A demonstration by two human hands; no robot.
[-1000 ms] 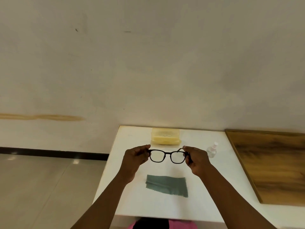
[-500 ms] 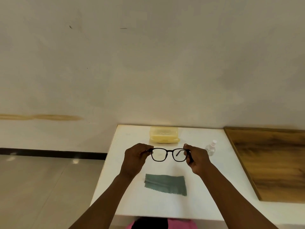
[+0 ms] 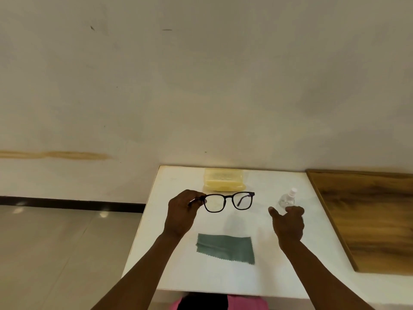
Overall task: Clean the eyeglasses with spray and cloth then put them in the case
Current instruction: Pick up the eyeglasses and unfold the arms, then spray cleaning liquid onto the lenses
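Observation:
My left hand [image 3: 181, 212] pinches the left corner of the black-framed eyeglasses [image 3: 229, 201] and holds them up above the white table, lenses facing me. My right hand [image 3: 288, 222] is off the glasses, open with thumb spread, just in front of the small clear spray bottle [image 3: 287, 199] with a white cap; I cannot tell if it touches the bottle. A grey-green cloth [image 3: 225, 248] lies flat on the table below the glasses. The yellow translucent case [image 3: 223, 179] sits shut at the table's far edge.
The white table [image 3: 263, 274] stands against a pale wall. A wooden board [image 3: 368, 218] covers its right side. The table's left edge drops to a tiled floor [image 3: 55, 247].
My right hand has let go of the glasses and moved right toward the spray bottle. My left hand alone now holds the glasses.

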